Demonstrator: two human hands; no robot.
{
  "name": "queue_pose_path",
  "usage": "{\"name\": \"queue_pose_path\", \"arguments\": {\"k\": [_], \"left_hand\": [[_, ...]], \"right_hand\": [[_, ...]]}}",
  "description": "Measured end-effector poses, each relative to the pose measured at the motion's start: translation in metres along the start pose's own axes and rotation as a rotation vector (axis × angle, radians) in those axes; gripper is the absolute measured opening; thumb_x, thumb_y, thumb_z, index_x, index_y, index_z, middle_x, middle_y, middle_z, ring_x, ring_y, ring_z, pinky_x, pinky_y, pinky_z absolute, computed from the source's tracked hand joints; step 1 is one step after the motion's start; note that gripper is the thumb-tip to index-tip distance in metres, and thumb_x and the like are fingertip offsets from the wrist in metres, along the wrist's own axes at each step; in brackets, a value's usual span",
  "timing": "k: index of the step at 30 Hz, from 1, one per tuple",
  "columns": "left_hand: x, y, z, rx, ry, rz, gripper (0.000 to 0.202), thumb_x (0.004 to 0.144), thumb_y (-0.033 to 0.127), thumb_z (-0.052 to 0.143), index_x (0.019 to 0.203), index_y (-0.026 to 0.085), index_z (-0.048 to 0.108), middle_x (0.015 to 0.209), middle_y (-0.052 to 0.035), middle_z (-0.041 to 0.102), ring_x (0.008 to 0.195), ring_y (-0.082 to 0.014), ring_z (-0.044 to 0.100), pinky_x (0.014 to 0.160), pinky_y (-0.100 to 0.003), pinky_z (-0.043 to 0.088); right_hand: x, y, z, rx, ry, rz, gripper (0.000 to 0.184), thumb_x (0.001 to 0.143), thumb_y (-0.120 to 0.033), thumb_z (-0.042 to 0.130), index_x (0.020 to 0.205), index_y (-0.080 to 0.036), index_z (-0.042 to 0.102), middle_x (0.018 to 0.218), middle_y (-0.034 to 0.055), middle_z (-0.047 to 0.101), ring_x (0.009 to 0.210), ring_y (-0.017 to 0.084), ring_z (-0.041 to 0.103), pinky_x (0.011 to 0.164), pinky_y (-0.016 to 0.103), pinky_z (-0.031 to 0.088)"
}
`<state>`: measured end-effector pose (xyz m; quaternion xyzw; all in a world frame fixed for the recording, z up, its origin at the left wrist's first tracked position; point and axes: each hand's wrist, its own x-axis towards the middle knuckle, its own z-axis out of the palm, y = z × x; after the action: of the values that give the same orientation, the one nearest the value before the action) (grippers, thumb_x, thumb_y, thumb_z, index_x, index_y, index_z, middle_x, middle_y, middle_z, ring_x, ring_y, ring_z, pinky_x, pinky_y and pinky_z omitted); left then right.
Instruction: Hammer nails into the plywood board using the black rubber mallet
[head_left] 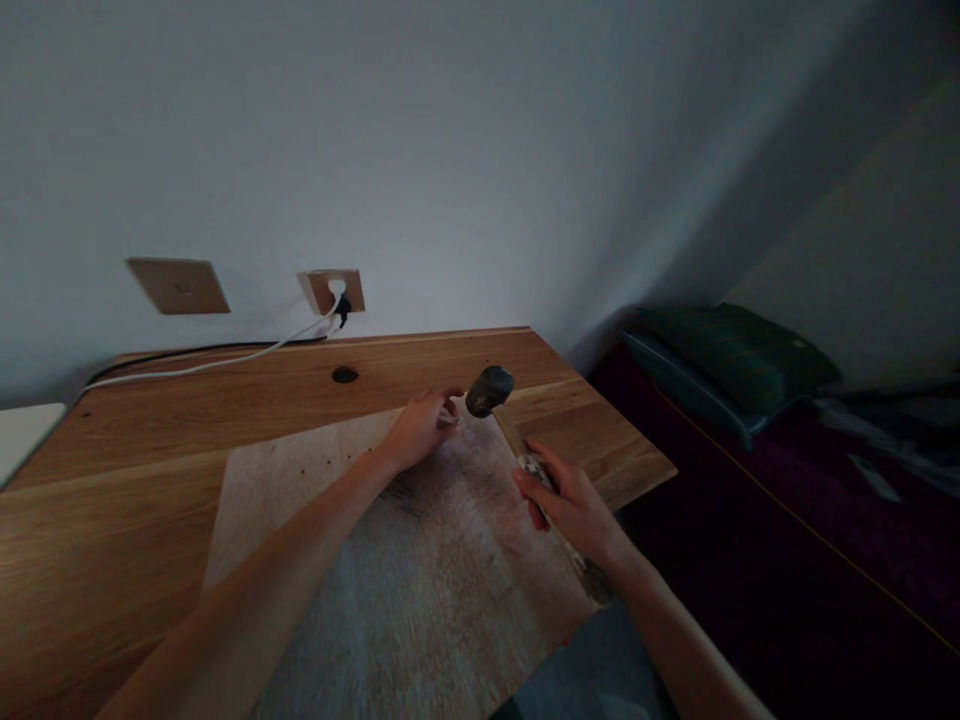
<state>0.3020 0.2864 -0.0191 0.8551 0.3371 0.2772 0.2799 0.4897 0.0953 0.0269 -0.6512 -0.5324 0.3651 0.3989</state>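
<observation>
My right hand [568, 505] is wrapped round the wooden handle of a hammer [489, 390]. The hammer's dark metal head hangs just above the far edge of a pale worn board [420, 580]. My left hand [420, 425] rests on that far edge with its fingers pinched together, right beside the hammer head. What those fingers pinch is too small to make out. The board lies flat on a wooden desk [150, 440].
A round cable hole [345, 375] is in the desk near the wall. A white cable [225, 360] runs from a wall socket [334, 290] along the desk's back edge. To the right, below the desk, lie a dark green cushion [735, 360] and dark bedding.
</observation>
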Motion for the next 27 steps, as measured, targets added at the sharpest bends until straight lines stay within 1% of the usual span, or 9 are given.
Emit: {"name": "queue_pose_path", "arguments": {"k": [2, 5, 7, 12, 16, 19, 22, 25, 27], "left_hand": [[0.0004, -0.0002, 0.0005, 0.007, 0.007, -0.003, 0.049, 0.084, 0.012, 0.076, 0.132, 0.021, 0.066, 0.104, -0.0062, 0.081, 0.11, -0.0275, 0.076, 0.105, -0.042, 0.055], [-0.0003, 0.0007, 0.0003, -0.01, 0.008, 0.003, 0.05, 0.086, 0.011, 0.074, 0.133, 0.022, 0.066, 0.103, -0.0051, 0.082, 0.103, -0.0253, 0.077, 0.103, -0.039, 0.056], [-0.0009, 0.002, -0.0003, -0.02, 0.009, 0.002, 0.052, 0.086, 0.011, 0.073, 0.136, 0.023, 0.065, 0.104, -0.0048, 0.082, 0.103, -0.0255, 0.077, 0.102, -0.039, 0.056], [-0.0001, 0.0043, -0.002, 0.03, 0.007, 0.004, 0.049, 0.084, 0.015, 0.078, 0.131, 0.021, 0.067, 0.103, -0.0067, 0.081, 0.116, -0.031, 0.072, 0.106, -0.044, 0.052], [0.0001, 0.0032, -0.0019, 0.024, 0.014, 0.003, 0.048, 0.085, 0.014, 0.076, 0.132, 0.02, 0.067, 0.101, -0.0066, 0.081, 0.105, -0.0279, 0.075, 0.101, -0.039, 0.054], [-0.0008, 0.0012, -0.0008, 0.025, 0.013, 0.005, 0.049, 0.085, 0.015, 0.076, 0.133, 0.02, 0.066, 0.102, -0.0061, 0.08, 0.1, -0.0262, 0.075, 0.099, -0.038, 0.055], [-0.0016, -0.0002, 0.0001, 0.029, 0.014, 0.004, 0.05, 0.085, 0.014, 0.075, 0.134, 0.021, 0.066, 0.103, -0.0049, 0.08, 0.099, -0.0256, 0.075, 0.099, -0.037, 0.055], [-0.0019, 0.0005, -0.0002, 0.038, 0.014, 0.011, 0.054, 0.084, 0.011, 0.075, 0.135, 0.023, 0.065, 0.104, -0.0045, 0.08, 0.108, -0.0276, 0.073, 0.102, -0.039, 0.053], [-0.0017, 0.002, -0.0011, 0.044, 0.009, 0.016, 0.053, 0.083, 0.011, 0.076, 0.134, 0.022, 0.065, 0.103, -0.0053, 0.08, 0.116, -0.03, 0.07, 0.105, -0.042, 0.052]], "right_hand": [[-0.0016, -0.0034, 0.0019, -0.07, 0.01, -0.008, 0.053, 0.094, -0.049, 0.06, 0.132, -0.013, 0.06, 0.064, -0.0062, 0.06, 0.045, 0.012, 0.056, 0.048, 0.026, 0.042], [-0.0032, -0.0069, 0.0033, -0.194, 0.005, 0.008, 0.055, 0.094, -0.046, 0.058, 0.137, -0.012, 0.06, 0.057, -0.0073, 0.056, 0.047, 0.014, 0.057, 0.051, 0.027, 0.043], [-0.0041, -0.0079, 0.0035, -0.251, -0.002, 0.022, 0.055, 0.094, -0.045, 0.058, 0.137, -0.011, 0.062, 0.055, -0.0071, 0.056, 0.048, 0.015, 0.058, 0.053, 0.028, 0.043], [-0.0053, -0.0081, 0.0036, -0.237, 0.032, 0.009, 0.06, 0.095, -0.047, 0.055, 0.142, -0.011, 0.059, 0.058, -0.0063, 0.057, 0.049, 0.016, 0.059, 0.055, 0.028, 0.045], [-0.0029, -0.0103, 0.004, -0.278, -0.005, 0.033, 0.059, 0.093, -0.047, 0.056, 0.138, -0.009, 0.062, 0.054, -0.0065, 0.055, 0.047, 0.017, 0.058, 0.053, 0.028, 0.043], [-0.0014, -0.0118, 0.0055, -0.259, 0.035, 0.015, 0.058, 0.094, -0.048, 0.054, 0.139, -0.011, 0.063, 0.058, -0.0052, 0.059, 0.047, 0.016, 0.059, 0.054, 0.028, 0.044], [-0.0011, -0.0112, 0.0063, -0.276, 0.052, -0.005, 0.058, 0.095, -0.048, 0.054, 0.14, -0.012, 0.062, 0.055, -0.0058, 0.057, 0.048, 0.018, 0.061, 0.055, 0.028, 0.046], [-0.0016, -0.0095, 0.0063, -0.303, 0.009, 0.011, 0.057, 0.094, -0.047, 0.057, 0.138, -0.01, 0.065, 0.053, -0.0062, 0.056, 0.046, 0.017, 0.059, 0.054, 0.029, 0.045], [-0.0024, -0.0086, 0.0068, -0.274, 0.018, 0.008, 0.056, 0.096, -0.047, 0.056, 0.138, -0.011, 0.064, 0.056, -0.0059, 0.057, 0.047, 0.017, 0.059, 0.053, 0.028, 0.045]]}}
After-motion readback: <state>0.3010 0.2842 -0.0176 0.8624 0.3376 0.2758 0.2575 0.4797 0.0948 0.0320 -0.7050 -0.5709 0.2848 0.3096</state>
